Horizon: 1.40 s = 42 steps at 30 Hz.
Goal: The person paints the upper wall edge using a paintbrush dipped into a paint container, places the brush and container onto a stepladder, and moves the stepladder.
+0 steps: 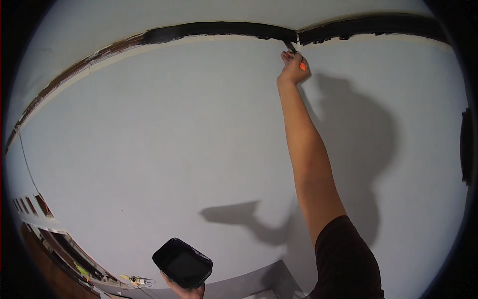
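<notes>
With my arm stretched up to the corner of the room, my right hand (295,68) grips a paintbrush (289,46); a bit of its orange handle shows at the palm. The dark bristles reach the lower edge of the black-painted trim (224,30) under the ceiling, just left of the corner. Low in the view, my left hand (183,289) supports a black plastic tray (183,263) from below. Dark paint appears to lie in the tray, and its rim has smears. Most of my left hand's fingers are hidden beneath it.
A second black trim length (366,28) runs right from the corner. Farther left the trim (93,58) shows brown wood. Pale walls (168,123) carry my shadow. A cord (28,160) hangs at left, above a cluttered opening (67,246). An electrical socket with wires (138,280) is at lower left.
</notes>
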Each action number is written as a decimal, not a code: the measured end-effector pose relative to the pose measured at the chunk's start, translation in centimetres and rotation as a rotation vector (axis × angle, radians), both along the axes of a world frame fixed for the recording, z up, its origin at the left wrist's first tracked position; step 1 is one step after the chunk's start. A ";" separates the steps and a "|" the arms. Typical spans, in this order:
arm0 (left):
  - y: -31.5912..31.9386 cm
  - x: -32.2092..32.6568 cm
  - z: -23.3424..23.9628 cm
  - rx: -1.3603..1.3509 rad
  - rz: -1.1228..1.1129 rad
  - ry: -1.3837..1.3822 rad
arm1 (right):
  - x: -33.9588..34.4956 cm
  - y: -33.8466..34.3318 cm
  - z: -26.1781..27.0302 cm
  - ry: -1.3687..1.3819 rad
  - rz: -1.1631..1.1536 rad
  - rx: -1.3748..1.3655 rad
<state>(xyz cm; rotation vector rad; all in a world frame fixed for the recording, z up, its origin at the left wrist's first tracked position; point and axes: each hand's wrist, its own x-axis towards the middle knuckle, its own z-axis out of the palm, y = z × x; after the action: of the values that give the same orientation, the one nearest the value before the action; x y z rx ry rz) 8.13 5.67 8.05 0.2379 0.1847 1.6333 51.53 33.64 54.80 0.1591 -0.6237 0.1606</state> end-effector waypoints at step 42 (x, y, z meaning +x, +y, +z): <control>2.6 -2.0 -2.6 -0.019 0.343 -0.148 | -24.5 0.5 -1.3 -0.270 0.058 0.137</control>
<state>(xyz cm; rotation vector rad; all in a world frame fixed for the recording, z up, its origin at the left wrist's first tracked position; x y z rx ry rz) 6.12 8.23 5.43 0.0715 0.1328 1.9804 27.06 34.17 53.54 0.2909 -0.9005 0.1974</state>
